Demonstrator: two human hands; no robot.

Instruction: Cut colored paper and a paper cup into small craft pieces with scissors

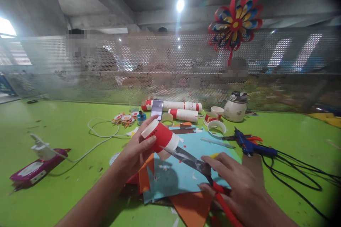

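Observation:
My left hand (pixel 141 145) is wrapped round a red and white paper cup (pixel 166 136), tilted on its side above the sheets. A row of small dark marks shows on its red band near my fingers. In my right hand (pixel 234 181) is a pair of scissors (pixel 188 158) with red handles, the blades somewhat apart and their tips at the cup's edge. Whether the blades are cutting into the cup, I cannot tell. Under both hands lie a light blue paper sheet (pixel 181 181) with small scraps on it and orange paper (pixel 193 207).
Behind stand stacked paper cups (pixel 183 115), a phone (pixel 157 109), a white paper ring (pixel 216 128) and a jug (pixel 236 107). A blue glue gun (pixel 253 145) with black cables lies right; a purple power strip (pixel 39 170) with a white cable lies left. A perforated screen (pixel 165 64) edges the green table.

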